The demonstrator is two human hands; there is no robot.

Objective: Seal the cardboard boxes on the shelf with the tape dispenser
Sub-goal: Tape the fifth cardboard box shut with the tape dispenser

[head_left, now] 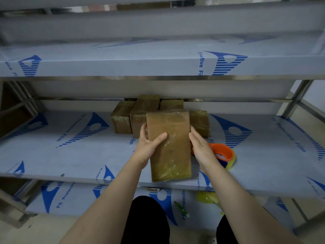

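A long brown cardboard box, wrapped in shiny tape, stands tilted with its near end on the middle shelf. My left hand grips its left edge, thumb across the top face. My right hand lies against its right side with straight fingers. Just right of that hand sits the orange tape dispenser with a yellowish tape roll, partly hidden by my wrist. Several taped boxes are stacked behind, toward the back of the shelf.
The shelves are steel covered in blue-printed protective film. An upper shelf overhangs close above. On the lower shelf lie a yellow tape roll and a green-handled tool. Steel posts stand at the right.
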